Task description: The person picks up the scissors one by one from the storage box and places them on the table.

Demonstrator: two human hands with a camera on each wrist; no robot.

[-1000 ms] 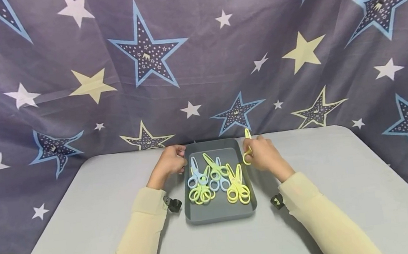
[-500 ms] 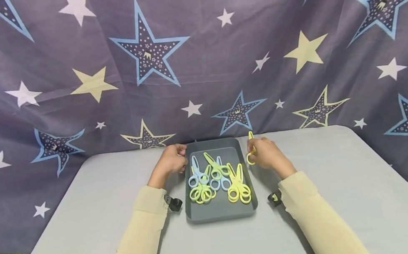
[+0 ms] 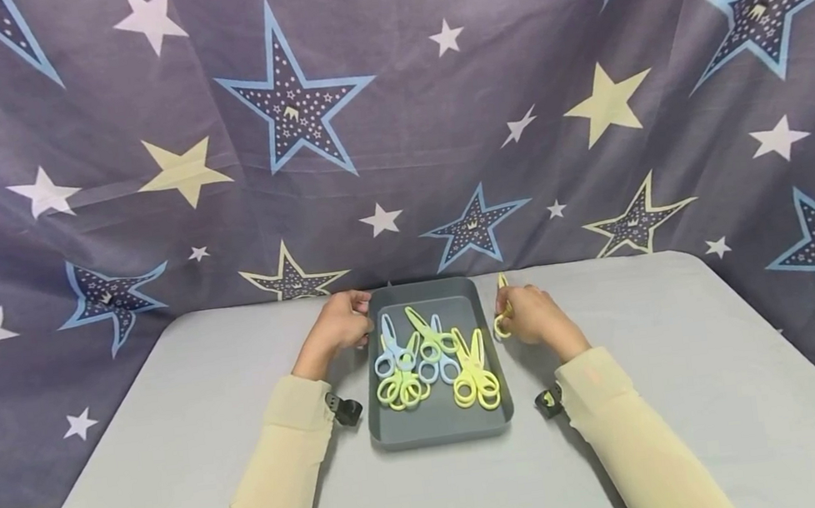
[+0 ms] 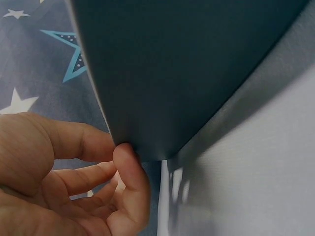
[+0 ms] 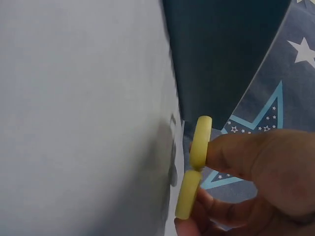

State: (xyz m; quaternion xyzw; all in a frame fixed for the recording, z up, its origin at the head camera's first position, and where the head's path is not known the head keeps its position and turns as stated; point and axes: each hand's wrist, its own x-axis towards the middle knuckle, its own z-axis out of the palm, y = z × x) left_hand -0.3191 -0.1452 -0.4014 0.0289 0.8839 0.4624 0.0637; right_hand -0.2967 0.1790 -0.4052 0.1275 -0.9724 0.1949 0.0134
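Beside the grey tray (image 3: 443, 430), at its right wall, my right hand (image 3: 531, 315) pinches a pair of yellow scissors (image 3: 501, 328) between thumb and fingers. The blades point toward the curtain. In the right wrist view the two handle rings (image 5: 200, 142) show edge-on, close to the table. My left hand (image 3: 340, 322) grips the tray's far left corner, thumb and a fingertip meeting at the wall (image 4: 162, 98) in the left wrist view. Inside the tray lie blue scissors (image 3: 388, 345), green scissors (image 3: 428, 335) and yellow scissors (image 3: 474, 372), some overlapping.
A pale grey table (image 3: 233, 441) carries the tray near its far edge. Right behind that edge hangs a dark curtain (image 3: 409, 136) printed with stars. Table surface extends on both sides of the tray and in front of it.
My right hand has come down and slightly nearer with the yellow scissors, beside the tray. My left hand keeps its grip on the tray corner; the scissors in the tray have not moved.
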